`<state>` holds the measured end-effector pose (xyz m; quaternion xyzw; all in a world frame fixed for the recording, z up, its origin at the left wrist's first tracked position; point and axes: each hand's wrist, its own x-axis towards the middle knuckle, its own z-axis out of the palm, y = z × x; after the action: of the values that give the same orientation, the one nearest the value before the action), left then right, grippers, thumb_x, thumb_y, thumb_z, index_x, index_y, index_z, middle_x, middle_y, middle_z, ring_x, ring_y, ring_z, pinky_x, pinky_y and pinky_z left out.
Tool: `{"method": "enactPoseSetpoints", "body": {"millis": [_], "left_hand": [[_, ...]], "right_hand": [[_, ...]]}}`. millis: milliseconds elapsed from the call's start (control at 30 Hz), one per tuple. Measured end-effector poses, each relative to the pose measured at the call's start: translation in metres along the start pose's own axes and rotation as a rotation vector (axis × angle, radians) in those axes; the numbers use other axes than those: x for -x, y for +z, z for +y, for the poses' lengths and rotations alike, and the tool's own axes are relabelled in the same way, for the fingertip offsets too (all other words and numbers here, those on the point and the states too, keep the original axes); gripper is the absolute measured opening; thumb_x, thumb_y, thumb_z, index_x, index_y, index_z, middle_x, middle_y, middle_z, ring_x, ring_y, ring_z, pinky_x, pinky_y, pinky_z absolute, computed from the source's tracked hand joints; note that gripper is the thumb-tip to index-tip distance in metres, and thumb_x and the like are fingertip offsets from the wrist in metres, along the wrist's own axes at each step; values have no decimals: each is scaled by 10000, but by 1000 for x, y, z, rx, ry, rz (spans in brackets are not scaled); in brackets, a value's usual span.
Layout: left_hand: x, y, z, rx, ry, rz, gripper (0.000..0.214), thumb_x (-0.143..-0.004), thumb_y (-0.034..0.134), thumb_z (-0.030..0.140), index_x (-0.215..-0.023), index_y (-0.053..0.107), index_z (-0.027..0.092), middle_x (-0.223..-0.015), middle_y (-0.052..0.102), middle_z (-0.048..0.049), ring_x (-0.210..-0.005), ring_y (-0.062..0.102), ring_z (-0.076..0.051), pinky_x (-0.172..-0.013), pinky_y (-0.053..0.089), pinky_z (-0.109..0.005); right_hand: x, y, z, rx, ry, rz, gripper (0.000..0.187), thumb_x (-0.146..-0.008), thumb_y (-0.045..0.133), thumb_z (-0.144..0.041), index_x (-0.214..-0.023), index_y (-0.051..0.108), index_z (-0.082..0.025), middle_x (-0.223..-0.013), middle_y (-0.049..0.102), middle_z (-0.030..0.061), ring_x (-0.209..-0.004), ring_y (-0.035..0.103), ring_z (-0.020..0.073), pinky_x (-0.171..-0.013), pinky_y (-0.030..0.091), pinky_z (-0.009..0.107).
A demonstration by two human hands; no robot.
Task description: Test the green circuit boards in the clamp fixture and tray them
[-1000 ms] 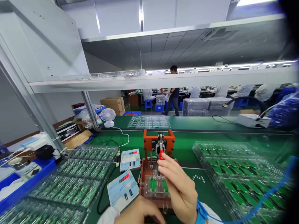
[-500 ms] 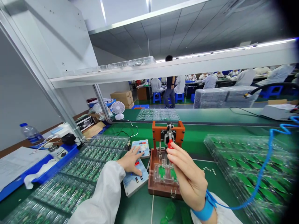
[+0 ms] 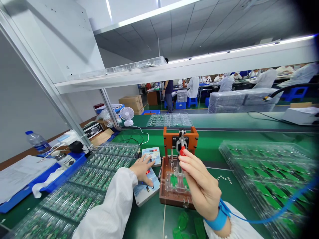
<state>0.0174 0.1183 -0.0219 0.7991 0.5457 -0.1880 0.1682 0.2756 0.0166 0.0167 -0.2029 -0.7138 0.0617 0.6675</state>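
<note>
My right hand (image 3: 200, 184) pinches the red handle (image 3: 182, 152) of a toggle clamp (image 3: 181, 141) on an orange-framed test fixture (image 3: 169, 137). Below it, a clear acrylic plate (image 3: 175, 182) with green circuit boards sits on the fixture's brown base (image 3: 171, 199). My left hand (image 3: 143, 171) rests with spread fingers on a white and blue digital counter (image 3: 146, 187), next to a second counter (image 3: 151, 156). A blue wrist strap (image 3: 216, 219) circles my right wrist, with a thin blue cord trailing right.
Trays of green circuit boards are stacked left (image 3: 92, 176) and right (image 3: 264, 169) of the fixture. Loose green boards (image 3: 183, 220) lie near the bottom edge. Beyond stand a further tray (image 3: 169, 120), a small fan (image 3: 127, 114), and wrapped tray stacks (image 3: 240, 102). A shelf (image 3: 174, 74) runs overhead.
My left hand has moved from the bottom edge up onto the counters. My right hand stays on the red handle. The view has swung slightly upward and to the left.
</note>
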Motion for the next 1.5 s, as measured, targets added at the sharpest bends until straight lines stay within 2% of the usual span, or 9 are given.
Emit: {"method": "enactPoseSetpoints", "body": {"millis": [200,600,767,967,1167,1300,1400,1467,1500], "left_hand": [[12,-2,-9,59,-24,3,1373,-578,816,720,-1657,166,172,-1713,-38,-144,-1568,-77,-441,-1265,105,-587],[9,5,-20,30,-21,-46,1476,-511,817,785,-1664,116,188,-1711,-56,-163,-1548,-108,-485,-1242,113,-655],[9,3,-19,31,-32,-68,1481,-512,825,777,-1665,103,193,-1718,-60,-150,-1555,-112,-466,-1263,84,-617],[8,0,-16,-15,-29,-68,1481,-494,825,783,-1663,131,194,-1716,-42,-159,-1557,-72,-483,-1253,111,-637],[11,-3,-11,-44,-47,-99,1468,-518,817,776,-1663,106,193,-1711,-63,-163,-1555,-100,-469,-1252,113,-631],[6,0,-10,-64,-61,-98,1466,-502,843,746,-1660,131,199,-1713,-41,-166,-1558,-91,-465,-1254,100,-623],[8,-7,-6,-87,-64,-70,1453,-470,887,684,-1653,194,204,-1716,-42,-153,-1560,-87,-464,-1258,101,-615],[19,-16,2,-95,-88,-27,1411,-471,911,613,-1642,249,190,-1716,49,-176,-1569,26,-472,-1257,157,-598],[28,-20,9,-86,-103,11,1345,-494,910,580,-1627,302,187,-1694,189,-198,-1549,173,-477,-1240,230,-587]], "right_hand": [[1,0,1,10,-5,2,603,-955,513,60,-1433,601,-297,-1392,658,16,-1385,547,263,-1142,518,478],[3,0,-1,43,3,2,575,-972,514,38,-1431,602,-296,-1399,654,25,-1388,547,262,-1128,533,455],[2,1,1,35,-15,1,559,-973,507,47,-1427,608,-264,-1403,647,37,-1391,541,262,-1133,523,439],[0,1,0,26,-19,4,571,-971,508,56,-1431,602,-267,-1410,642,22,-1397,532,236,-1157,499,405],[-1,2,-1,35,-24,11,561,-974,507,48,-1427,604,-268,-1400,649,25,-1391,541,228,-1159,502,398],[0,3,0,50,-23,16,530,-982,506,31,-1408,616,-264,-1387,660,25,-1393,542,216,-1163,502,378],[0,3,0,72,-19,14,502,-997,495,9,-1399,622,-262,-1388,663,27,-1393,543,206,-1159,506,356],[-1,2,-1,80,-23,15,486,-1003,491,-2,-1392,627,-261,-1381,669,30,-1383,554,204,-1150,515,351],[-2,2,-1,81,-25,20,480,-1004,491,-5,-1387,630,-260,-1376,672,32,-1378,560,204,-1143,522,349]]}}
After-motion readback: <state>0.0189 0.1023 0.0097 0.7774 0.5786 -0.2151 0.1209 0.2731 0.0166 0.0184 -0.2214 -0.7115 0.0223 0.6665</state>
